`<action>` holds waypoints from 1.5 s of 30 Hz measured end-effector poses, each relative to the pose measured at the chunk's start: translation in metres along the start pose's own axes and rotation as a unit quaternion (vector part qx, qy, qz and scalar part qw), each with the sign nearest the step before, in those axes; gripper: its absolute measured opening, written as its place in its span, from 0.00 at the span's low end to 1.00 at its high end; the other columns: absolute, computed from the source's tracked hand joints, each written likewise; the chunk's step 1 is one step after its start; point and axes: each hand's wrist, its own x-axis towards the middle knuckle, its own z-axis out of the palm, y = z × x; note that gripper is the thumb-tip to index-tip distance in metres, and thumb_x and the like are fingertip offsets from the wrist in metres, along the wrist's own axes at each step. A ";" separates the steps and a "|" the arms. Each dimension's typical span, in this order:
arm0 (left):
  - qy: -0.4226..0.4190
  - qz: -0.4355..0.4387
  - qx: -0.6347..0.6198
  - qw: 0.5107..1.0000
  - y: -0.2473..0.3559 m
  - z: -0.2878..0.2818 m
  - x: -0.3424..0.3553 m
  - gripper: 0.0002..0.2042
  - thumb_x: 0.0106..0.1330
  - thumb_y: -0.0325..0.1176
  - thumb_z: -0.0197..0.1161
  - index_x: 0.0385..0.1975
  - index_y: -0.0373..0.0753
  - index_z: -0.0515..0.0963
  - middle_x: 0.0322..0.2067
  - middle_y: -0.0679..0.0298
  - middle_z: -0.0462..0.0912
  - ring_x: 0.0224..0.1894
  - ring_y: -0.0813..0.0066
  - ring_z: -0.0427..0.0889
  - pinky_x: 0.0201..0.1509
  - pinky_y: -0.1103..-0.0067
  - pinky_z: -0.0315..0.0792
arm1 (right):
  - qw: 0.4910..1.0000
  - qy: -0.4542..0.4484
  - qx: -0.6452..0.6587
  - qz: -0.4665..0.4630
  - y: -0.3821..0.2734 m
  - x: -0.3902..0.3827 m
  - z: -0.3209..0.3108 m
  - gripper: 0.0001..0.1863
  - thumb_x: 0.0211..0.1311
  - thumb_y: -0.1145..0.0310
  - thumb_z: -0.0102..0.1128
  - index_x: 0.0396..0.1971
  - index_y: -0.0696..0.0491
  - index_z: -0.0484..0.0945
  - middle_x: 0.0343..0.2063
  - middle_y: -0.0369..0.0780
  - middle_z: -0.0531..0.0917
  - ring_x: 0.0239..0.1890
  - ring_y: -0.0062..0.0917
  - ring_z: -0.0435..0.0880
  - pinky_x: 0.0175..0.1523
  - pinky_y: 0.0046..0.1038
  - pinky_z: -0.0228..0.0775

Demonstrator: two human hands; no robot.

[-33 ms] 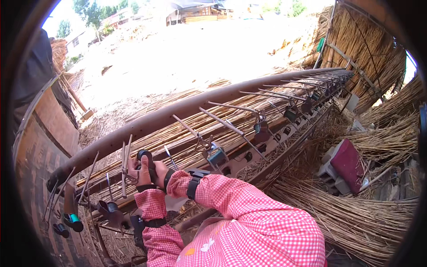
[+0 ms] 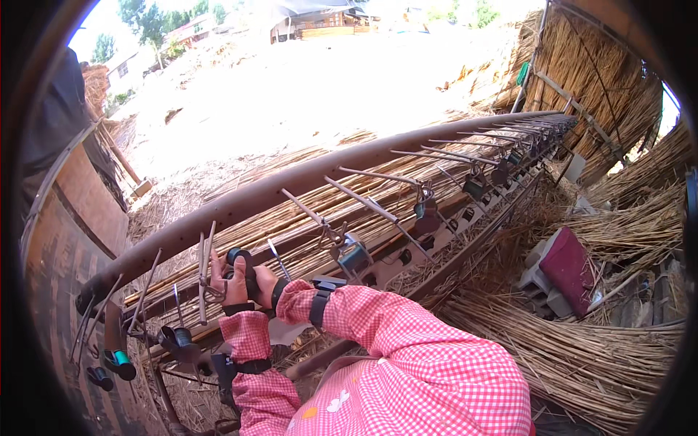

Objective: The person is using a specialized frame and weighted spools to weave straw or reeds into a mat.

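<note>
My left hand (image 2: 230,283) is closed on a dark cylindrical spool piece (image 2: 246,266) with a teal end, its thumb raised along the piece, beside thin metal rods. My right hand (image 2: 263,286) is closed on the same piece from the right, its fingertips mostly hidden. A long rusty pipe (image 2: 247,194) with protruding rods crosses in front of me, with several hanging spool fittings, such as a teal-black one (image 2: 352,256) to the right and another (image 2: 183,343) to the left. Reed stalks (image 2: 167,287) lie lengthwise beneath the pipe.
A wooden panel (image 2: 76,240) with dark sheeting stands close at left. At right are a maroon board (image 2: 567,272) on grey blocks, loose reed bundles (image 2: 567,363) and an upright reed wall (image 2: 596,87). Bright straw-strewn ground and distant buildings (image 2: 323,25) lie beyond the rack.
</note>
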 end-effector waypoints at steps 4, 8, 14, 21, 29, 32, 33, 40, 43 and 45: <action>-0.021 0.088 0.157 0.983 0.013 -0.008 -0.021 0.32 0.45 0.39 0.67 0.51 0.35 0.65 0.31 0.56 0.78 0.31 0.72 0.77 0.37 0.80 0.70 | 0.949 0.117 -0.286 0.056 -0.020 -0.021 -0.004 0.14 0.58 0.64 0.39 0.32 0.57 0.73 0.28 0.41 0.77 0.29 0.25 0.77 0.35 0.28 0.73; 0.042 0.147 0.258 0.954 0.016 -0.025 -0.037 0.30 0.42 0.40 0.68 0.47 0.33 0.69 0.28 0.55 0.77 0.28 0.69 0.77 0.33 0.78 0.70 | 0.853 -0.029 -0.520 0.019 -0.036 -0.049 0.005 0.15 0.58 0.64 0.41 0.30 0.60 0.73 0.26 0.40 0.77 0.27 0.22 0.77 0.32 0.27 0.73; 0.066 0.076 0.283 0.954 0.021 -0.017 -0.071 0.28 0.37 0.38 0.70 0.41 0.32 0.73 0.27 0.55 0.77 0.28 0.66 0.77 0.35 0.77 0.71 | 0.636 -0.254 -0.722 -0.100 -0.046 -0.051 -0.027 0.18 0.61 0.63 0.40 0.33 0.63 0.73 0.25 0.43 0.78 0.27 0.26 0.79 0.35 0.25 0.75; 0.127 0.061 0.336 0.931 0.011 -0.038 -0.084 0.26 0.37 0.35 0.69 0.41 0.33 0.74 0.24 0.60 0.75 0.26 0.68 0.75 0.34 0.77 0.70 | 0.807 -0.221 -0.534 0.122 -0.052 -0.067 -0.018 0.15 0.57 0.64 0.47 0.29 0.62 0.75 0.24 0.45 0.78 0.28 0.29 0.79 0.36 0.26 0.74; -0.028 0.116 0.491 0.863 0.033 -0.029 -0.155 0.24 0.33 0.34 0.67 0.38 0.41 0.75 0.27 0.59 0.71 0.28 0.62 0.74 0.33 0.71 0.70 | 0.375 -0.036 -0.880 -0.289 -0.096 0.059 -0.030 0.08 0.38 0.69 0.53 0.20 0.55 0.77 0.21 0.45 0.77 0.28 0.37 0.78 0.31 0.33 0.69; -0.127 0.002 0.556 0.821 -0.004 -0.072 -0.247 0.25 0.29 0.38 0.69 0.35 0.42 0.76 0.27 0.60 0.71 0.28 0.61 0.75 0.31 0.69 0.72 | 0.435 0.077 -0.881 -0.173 -0.087 0.057 -0.025 0.11 0.39 0.63 0.56 0.25 0.51 0.79 0.27 0.44 0.79 0.36 0.36 0.77 0.38 0.36 0.68; -0.120 -0.031 0.568 0.814 -0.002 -0.084 -0.269 0.21 0.35 0.40 0.67 0.33 0.41 0.76 0.27 0.57 0.73 0.29 0.60 0.75 0.33 0.69 0.71 | 0.427 0.071 -0.883 -0.183 -0.083 0.051 -0.016 0.11 0.39 0.64 0.56 0.25 0.51 0.78 0.28 0.44 0.79 0.36 0.36 0.76 0.38 0.36 0.67; 0.187 -0.020 0.174 0.967 0.062 -0.121 -0.249 0.17 0.53 0.39 0.58 0.40 0.36 0.71 0.30 0.60 0.76 0.31 0.65 0.76 0.37 0.77 0.71 | 0.675 -0.297 -0.663 0.127 -0.038 -0.097 0.038 0.18 0.49 0.57 0.55 0.27 0.60 0.74 0.24 0.40 0.78 0.28 0.24 0.76 0.31 0.26 0.67; 0.091 0.060 0.181 0.977 0.074 -0.101 -0.225 0.16 0.50 0.39 0.60 0.37 0.38 0.73 0.30 0.58 0.75 0.30 0.63 0.75 0.37 0.74 0.71 | 0.751 -0.549 -0.317 0.183 0.004 -0.188 0.067 0.23 0.52 0.50 0.54 0.31 0.59 0.73 0.22 0.33 0.76 0.27 0.17 0.74 0.37 0.21 0.67; 0.024 0.109 0.182 0.977 0.085 -0.083 -0.205 0.16 0.48 0.39 0.61 0.35 0.38 0.74 0.30 0.58 0.74 0.30 0.62 0.75 0.37 0.72 0.71 | 0.770 -0.585 -0.200 0.154 -0.004 -0.239 0.108 0.16 0.52 0.63 0.56 0.36 0.59 0.72 0.30 0.35 0.76 0.34 0.18 0.73 0.41 0.21 0.66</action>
